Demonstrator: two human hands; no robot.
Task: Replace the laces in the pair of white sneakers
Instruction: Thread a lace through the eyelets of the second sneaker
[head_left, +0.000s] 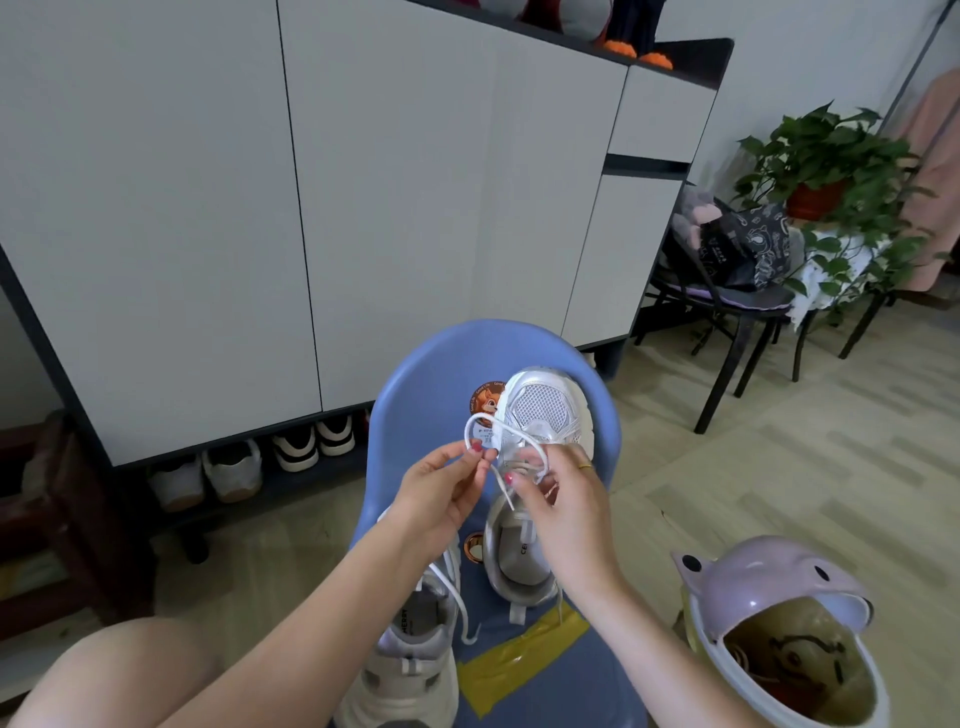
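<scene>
Sneaker (540, 415): open mesh toe, glossy silvery trim. Lace (511, 441): flat woven cloth. Chair (431, 374): smooth matt plastic, creased yellow tape (519, 660), probably vinyl.

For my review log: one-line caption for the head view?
Both hands, left and right, pinch a white flat lace over a white mesh sneaker on a blue plastic chair.

A blue plastic chair (415, 374) stood before the tall white cabinet (208, 208). On its seat lay two white mesh sneakers: the right sneaker (540, 410) toward the chair's back, the left sneaker (410, 660) nearer its front edge. A lilac animal-shaped plastic bin (769, 587) stood right of the chair. A potted green plant (831, 156) stood behind and right of the chair.
</scene>
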